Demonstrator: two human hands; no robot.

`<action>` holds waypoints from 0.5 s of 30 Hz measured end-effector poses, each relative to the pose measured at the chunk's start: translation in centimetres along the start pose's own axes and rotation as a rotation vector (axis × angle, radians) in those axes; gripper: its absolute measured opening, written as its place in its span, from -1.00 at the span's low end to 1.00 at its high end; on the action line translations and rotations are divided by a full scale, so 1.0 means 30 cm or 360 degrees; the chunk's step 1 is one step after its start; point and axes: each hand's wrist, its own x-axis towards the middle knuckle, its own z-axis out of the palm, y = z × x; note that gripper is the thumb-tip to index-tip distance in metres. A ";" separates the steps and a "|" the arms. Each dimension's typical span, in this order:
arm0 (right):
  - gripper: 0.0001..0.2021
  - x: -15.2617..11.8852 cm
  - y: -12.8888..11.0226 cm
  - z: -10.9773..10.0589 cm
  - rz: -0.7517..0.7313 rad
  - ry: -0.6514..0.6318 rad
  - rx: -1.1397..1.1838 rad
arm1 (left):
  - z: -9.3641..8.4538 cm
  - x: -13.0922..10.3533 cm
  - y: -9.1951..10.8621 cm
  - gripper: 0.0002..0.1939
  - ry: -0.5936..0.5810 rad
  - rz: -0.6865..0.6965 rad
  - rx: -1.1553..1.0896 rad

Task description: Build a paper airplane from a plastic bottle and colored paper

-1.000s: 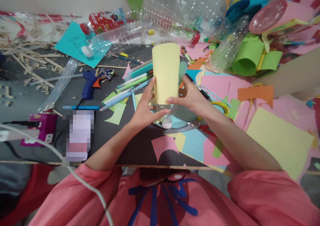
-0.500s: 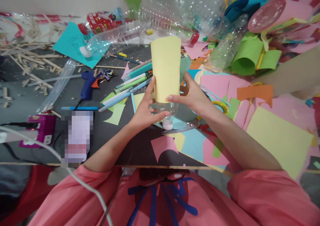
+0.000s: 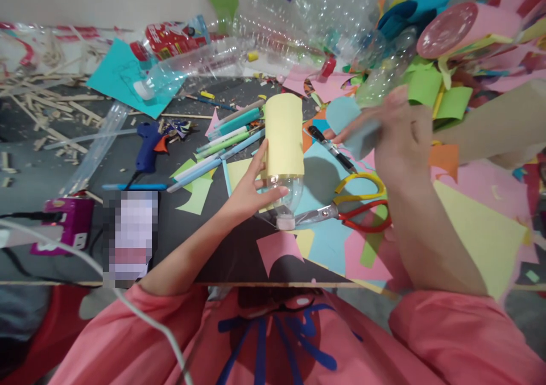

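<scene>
Head view, left hand [image 3: 248, 195] holding bottle [image 3: 294, 193], right hand [image 3: 404, 140] holding blue paper [image 3: 362, 139]

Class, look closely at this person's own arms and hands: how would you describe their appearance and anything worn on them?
Loose, pinkish-red sleeves end near the elbows, matching the shirt, which has blue brush-like strokes on its front. Both forearms are bare below. The left hand shows no glove or ring; the right hand is ungloved but too blurred for finer detail.

Left hand [image 3: 249, 194]: around yellow-wrapped bottle [image 3: 284, 137]
Right hand [image 3: 403, 140]: holding blue paper [image 3: 362, 137]
Scissors [image 3: 328, 212]: near table's [image 3: 236, 254] front edge
</scene>
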 end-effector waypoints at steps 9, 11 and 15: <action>-0.79 -0.190 0.146 0.141 -0.0632 0.0049 -0.0387 | 0.009 -0.005 -0.005 0.23 0.0092 -0.0051 -0.0023; -0.77 -0.214 0.170 0.153 -0.0693 0.0030 -0.0414 | 0.015 -0.009 -0.003 0.23 0.0093 -0.0056 -0.0024; -0.63 -0.219 0.181 0.149 -0.0767 -0.0153 -0.0432 | 0.033 -0.023 0.011 0.22 0.0088 -0.0179 0.0005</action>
